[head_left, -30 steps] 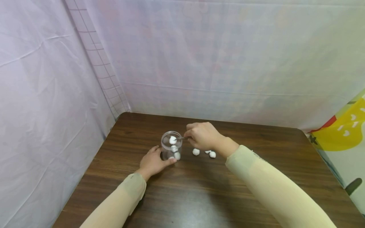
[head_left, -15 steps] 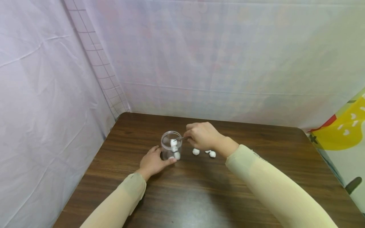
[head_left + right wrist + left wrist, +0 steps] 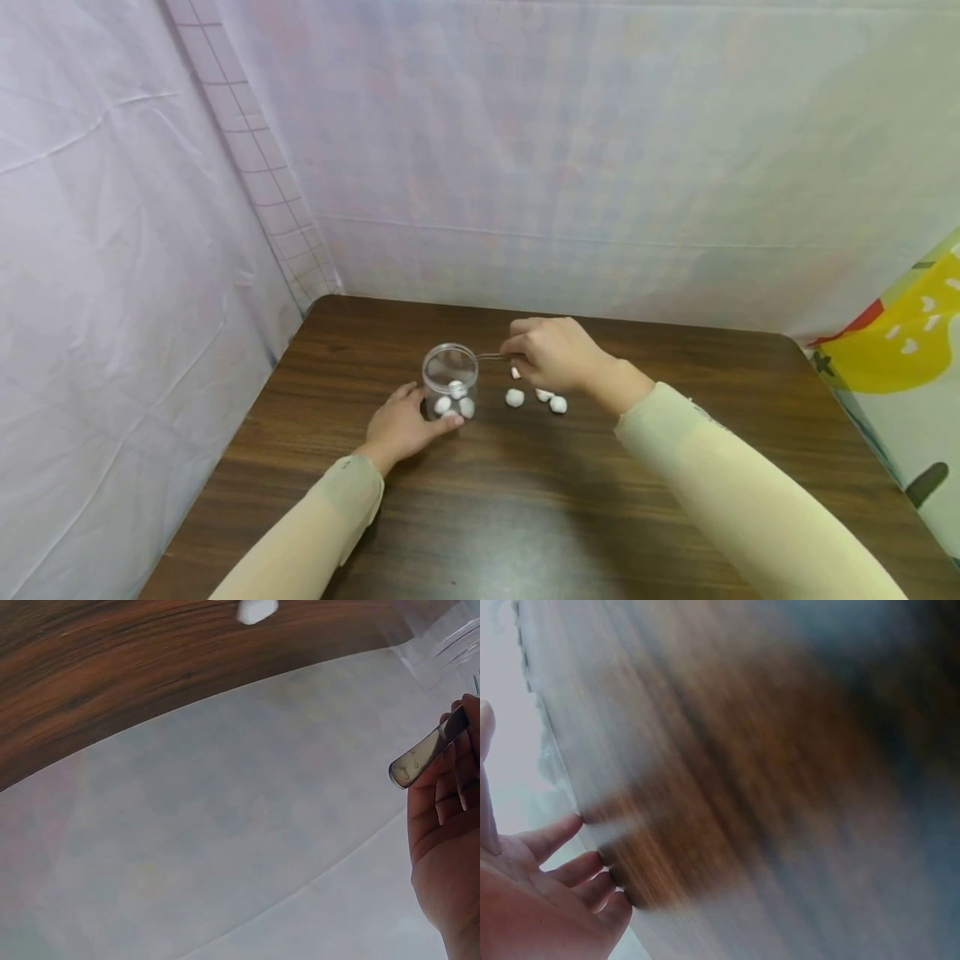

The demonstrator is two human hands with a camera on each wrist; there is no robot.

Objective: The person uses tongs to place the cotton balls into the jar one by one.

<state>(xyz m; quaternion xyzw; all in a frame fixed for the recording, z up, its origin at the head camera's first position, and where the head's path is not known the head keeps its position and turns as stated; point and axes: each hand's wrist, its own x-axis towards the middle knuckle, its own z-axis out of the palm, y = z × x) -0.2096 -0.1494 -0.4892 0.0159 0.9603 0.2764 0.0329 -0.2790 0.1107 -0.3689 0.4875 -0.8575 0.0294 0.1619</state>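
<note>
A clear plastic jar [image 3: 450,346] stands upright on the dark wooden table, several white cotton balls [image 3: 457,389] at its bottom. My left hand [image 3: 405,425] holds the jar from the left, thumb in front and fingers on the far side; the left wrist view shows the fingers [image 3: 547,900] bent slightly, with the jar hard to make out. Between thumb and fingers my right hand [image 3: 555,352] pinches metal tweezers [image 3: 491,357], whose tips are by the jar's right rim with no cotton ball visible in them. The right wrist view shows the tweezers' [image 3: 424,757] rounded end.
Right of the jar lie more cotton balls [image 3: 514,397] and a small white piece [image 3: 515,372], partly under the right hand. Behind the wooden table [image 3: 480,517] hangs a pale curtain [image 3: 570,167]. A yellow printed cloth [image 3: 892,358] is at the far right.
The cotton ball held in the tweezers has dropped into the jar. My right hand has drawn back rightward with the tweezers, uncovering a small white piece. The left hand stays put.
</note>
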